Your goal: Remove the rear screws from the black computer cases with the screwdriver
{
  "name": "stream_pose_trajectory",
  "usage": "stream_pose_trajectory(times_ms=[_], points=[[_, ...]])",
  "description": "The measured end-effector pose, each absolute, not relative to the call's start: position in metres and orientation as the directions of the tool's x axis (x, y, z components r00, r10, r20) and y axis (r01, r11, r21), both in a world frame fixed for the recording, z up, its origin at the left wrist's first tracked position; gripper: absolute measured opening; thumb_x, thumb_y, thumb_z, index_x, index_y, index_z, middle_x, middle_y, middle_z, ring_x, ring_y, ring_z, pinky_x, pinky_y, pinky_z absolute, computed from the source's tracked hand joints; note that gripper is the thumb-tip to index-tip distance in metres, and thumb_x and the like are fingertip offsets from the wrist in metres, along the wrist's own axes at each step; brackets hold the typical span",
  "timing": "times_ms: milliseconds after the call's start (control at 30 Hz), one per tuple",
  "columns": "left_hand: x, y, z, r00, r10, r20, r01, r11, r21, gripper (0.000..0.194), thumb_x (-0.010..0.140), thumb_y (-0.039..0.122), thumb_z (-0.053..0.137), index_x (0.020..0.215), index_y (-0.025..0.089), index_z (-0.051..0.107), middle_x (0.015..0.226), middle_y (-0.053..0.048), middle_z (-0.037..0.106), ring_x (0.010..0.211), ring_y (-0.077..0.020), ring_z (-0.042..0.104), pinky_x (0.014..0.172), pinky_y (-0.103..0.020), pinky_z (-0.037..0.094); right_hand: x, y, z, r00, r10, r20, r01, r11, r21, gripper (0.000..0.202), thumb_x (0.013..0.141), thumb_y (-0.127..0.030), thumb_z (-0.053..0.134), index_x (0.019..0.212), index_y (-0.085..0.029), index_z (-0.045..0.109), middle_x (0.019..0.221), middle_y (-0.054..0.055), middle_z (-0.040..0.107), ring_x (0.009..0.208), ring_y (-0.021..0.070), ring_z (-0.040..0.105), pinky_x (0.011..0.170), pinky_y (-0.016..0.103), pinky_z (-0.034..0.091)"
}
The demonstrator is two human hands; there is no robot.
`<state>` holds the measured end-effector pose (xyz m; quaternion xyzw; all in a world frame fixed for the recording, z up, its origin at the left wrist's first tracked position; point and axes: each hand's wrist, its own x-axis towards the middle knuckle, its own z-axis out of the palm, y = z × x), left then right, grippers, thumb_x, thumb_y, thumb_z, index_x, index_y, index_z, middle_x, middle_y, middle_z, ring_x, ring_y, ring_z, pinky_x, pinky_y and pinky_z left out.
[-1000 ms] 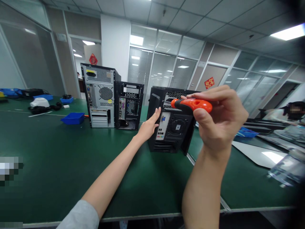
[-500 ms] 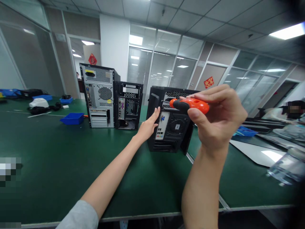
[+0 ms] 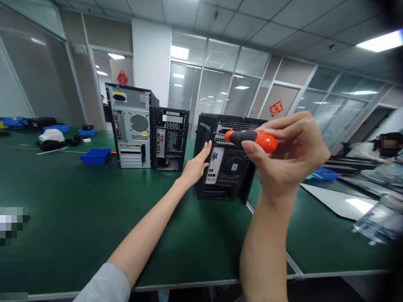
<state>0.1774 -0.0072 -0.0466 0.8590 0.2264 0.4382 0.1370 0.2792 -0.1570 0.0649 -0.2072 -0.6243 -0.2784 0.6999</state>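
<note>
A black computer case (image 3: 201, 138) stands upright with its rear side, ports and vents towards me. My left hand (image 3: 195, 168) lies against the case's left rear edge, fingers stretched out and holding nothing. In my right hand (image 3: 288, 153) is a screwdriver (image 3: 244, 136) with an orange and black handle, pinched between thumb and fingers. It points at the upper rear of the case, near the power supply grille. The screwdriver's tip is hidden behind its handle, so I cannot tell whether it touches a screw.
Left of the case stand a silver-backed computer tower (image 3: 134, 126) and a smaller black case (image 3: 170, 140). A blue tray (image 3: 96, 156) sits further left. On the right are a white panel (image 3: 338, 201), a clear plastic container (image 3: 379, 220), another blue tray (image 3: 325, 173) and a seated person (image 3: 362, 151).
My right hand has rolled around the screwdriver handle and shifted slightly right, its thumb now further left along the handle. My left hand and the case have stayed in place.
</note>
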Motion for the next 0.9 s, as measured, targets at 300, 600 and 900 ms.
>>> stream_pose_trajectory(times_ms=[300,600,900], points=[[0.178,-0.004,-0.049,0.501,0.505,0.703,0.285,-0.863,0.417,0.086,0.086,0.007,0.048,0.152,0.039,0.002,0.16,0.005,0.017,0.141,-0.0244,0.032,0.11,-0.04,0.043,0.266,-0.156,0.065,0.044,-0.137,0.99,0.658,0.749,0.074,0.035,0.06,-0.045,0.082,0.07,-0.026,0.054,0.068,-0.003,0.047,0.065,0.0161,0.051,0.056,0.035,0.05],[0.177,-0.005,-0.048,0.511,0.516,0.687,0.295,-0.856,0.424,0.087,0.086,0.007,0.048,0.152,0.038,0.001,0.16,0.005,0.016,0.139,-0.0241,0.036,0.111,-0.042,0.041,0.266,-0.152,0.062,0.016,-0.052,0.999,0.688,0.725,0.027,0.019,0.079,-0.042,0.066,0.095,-0.034,0.071,0.081,0.001,0.05,0.085,0.0195,0.056,0.079,0.044,0.054],[0.176,-0.007,-0.047,0.516,0.49,0.703,0.256,-0.871,0.419,0.089,0.086,0.005,0.047,0.151,0.04,-0.002,0.16,0.006,0.011,0.141,-0.0249,0.032,0.111,-0.045,0.041,0.259,-0.135,0.06,0.07,-0.002,0.998,0.411,0.911,-0.028,0.016,0.084,-0.041,0.059,0.096,-0.031,0.064,0.085,-0.001,0.061,0.082,0.0175,0.062,0.084,0.045,0.053]])
